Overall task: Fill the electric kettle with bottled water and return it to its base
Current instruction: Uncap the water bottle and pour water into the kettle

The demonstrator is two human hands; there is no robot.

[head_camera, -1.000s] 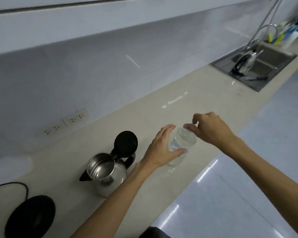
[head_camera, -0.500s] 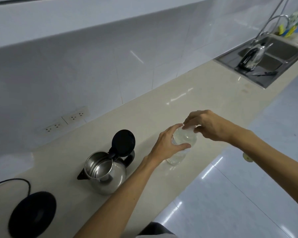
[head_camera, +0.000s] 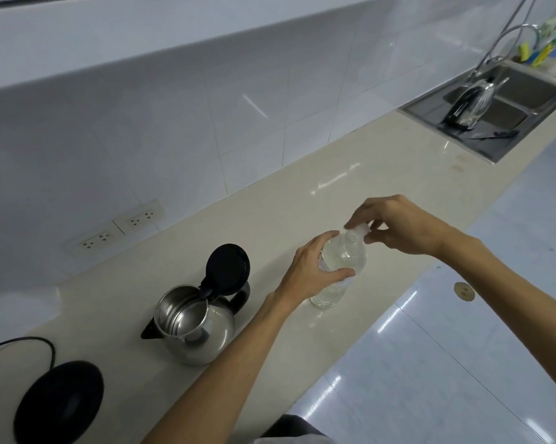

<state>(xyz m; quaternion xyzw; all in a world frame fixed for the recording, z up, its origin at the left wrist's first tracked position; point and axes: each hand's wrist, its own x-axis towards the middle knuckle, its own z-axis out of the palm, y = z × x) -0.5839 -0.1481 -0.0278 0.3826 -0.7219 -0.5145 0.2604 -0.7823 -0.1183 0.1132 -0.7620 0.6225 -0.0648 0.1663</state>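
A clear water bottle (head_camera: 342,264) stands upright on the beige counter (head_camera: 350,200), near its front edge. My left hand (head_camera: 312,270) is wrapped around the bottle's upper body. My right hand (head_camera: 398,224) pinches the white cap (head_camera: 360,230) just above the bottle's open neck. To the left stands the steel kettle (head_camera: 199,325), off its base, with its black lid (head_camera: 228,265) flipped up and the inside showing. The round black base (head_camera: 58,402) with its cord lies further left.
Wall sockets (head_camera: 119,229) sit on the tiled backsplash behind the kettle. A steel sink (head_camera: 494,104) with a tap and another kettle lying in it is at the far right. The counter's front edge drops to a shiny tiled floor (head_camera: 430,347).
My right hand has turned on the bottle's top and raised the cap slightly off the neck. My left hand keeps its grip on the bottle. The kettle and base have not moved.
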